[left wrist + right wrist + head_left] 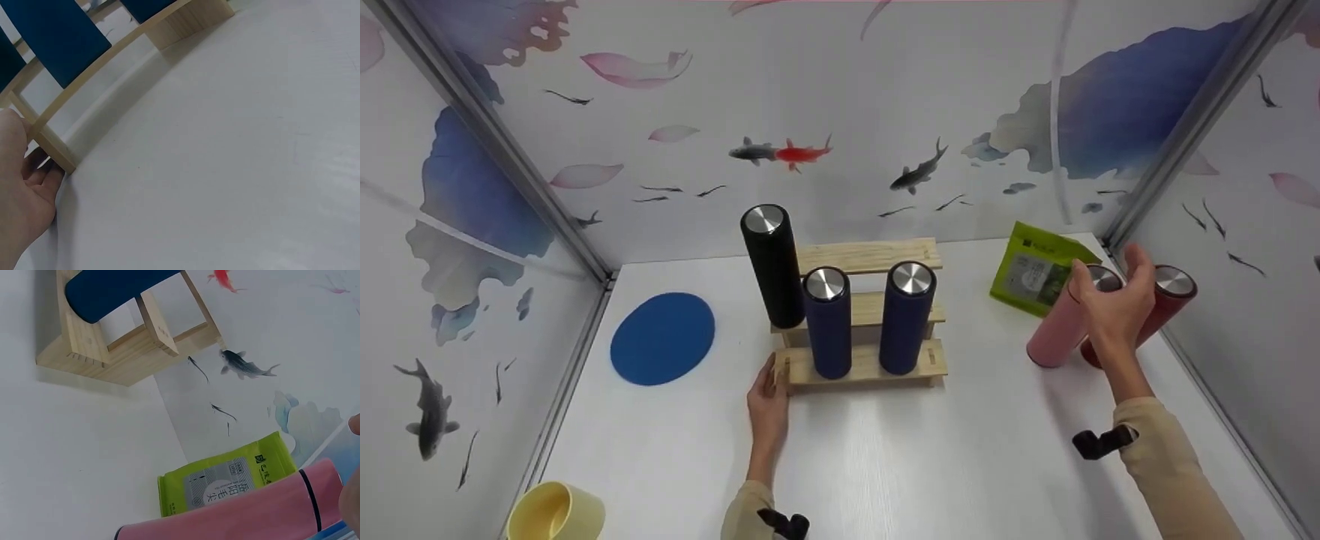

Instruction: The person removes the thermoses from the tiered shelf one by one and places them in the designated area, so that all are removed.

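My left hand (769, 416) grips the left end of a tiered wooden rack (870, 369); in the left wrist view its thumb and fingers lie around the rack's end piece (53, 151). On the lower tier stand two dark blue thermos bottles (831, 330) (906, 322) with steel lids. A black thermos (776, 277) stands higher up at the left. My right hand (1117, 307) is at the top of a pink thermos (1057, 330), thumb and fingers spread about its lid. A red thermos (1156, 319) stands just behind that hand, partly hidden.
A green packet (1027, 259) stands behind the pink thermos. A blue round mat (664, 337) lies left of the rack, and a yellow cup (585, 517) is at the near left. Printed walls enclose the white table (930, 465).
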A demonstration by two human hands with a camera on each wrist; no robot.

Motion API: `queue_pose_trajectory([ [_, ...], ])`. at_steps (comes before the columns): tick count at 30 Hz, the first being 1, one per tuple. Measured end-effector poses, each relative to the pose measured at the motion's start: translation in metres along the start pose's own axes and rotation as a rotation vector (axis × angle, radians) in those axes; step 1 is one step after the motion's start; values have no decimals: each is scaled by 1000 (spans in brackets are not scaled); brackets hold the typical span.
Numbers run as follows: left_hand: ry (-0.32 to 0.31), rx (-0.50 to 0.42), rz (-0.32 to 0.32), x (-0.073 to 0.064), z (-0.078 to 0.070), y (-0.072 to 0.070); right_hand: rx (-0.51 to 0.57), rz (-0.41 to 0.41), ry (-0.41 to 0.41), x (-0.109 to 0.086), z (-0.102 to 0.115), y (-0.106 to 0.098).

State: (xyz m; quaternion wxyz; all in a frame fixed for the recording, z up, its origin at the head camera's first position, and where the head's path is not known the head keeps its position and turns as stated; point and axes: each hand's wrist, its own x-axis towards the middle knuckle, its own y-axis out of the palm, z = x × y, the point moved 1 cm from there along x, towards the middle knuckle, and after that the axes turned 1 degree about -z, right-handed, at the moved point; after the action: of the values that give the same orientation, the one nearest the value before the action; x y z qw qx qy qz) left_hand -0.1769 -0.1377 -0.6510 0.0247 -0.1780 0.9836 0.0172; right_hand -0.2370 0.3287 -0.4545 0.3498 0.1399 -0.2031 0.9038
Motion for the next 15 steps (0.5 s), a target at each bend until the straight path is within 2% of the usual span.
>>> queue_pose_trajectory([
  [5,-6,16,-5,0,0,0,18,30,-23,-1,11,5],
  [15,9,39,-22,0,0,0,81,157,26,-9,29,18],
])
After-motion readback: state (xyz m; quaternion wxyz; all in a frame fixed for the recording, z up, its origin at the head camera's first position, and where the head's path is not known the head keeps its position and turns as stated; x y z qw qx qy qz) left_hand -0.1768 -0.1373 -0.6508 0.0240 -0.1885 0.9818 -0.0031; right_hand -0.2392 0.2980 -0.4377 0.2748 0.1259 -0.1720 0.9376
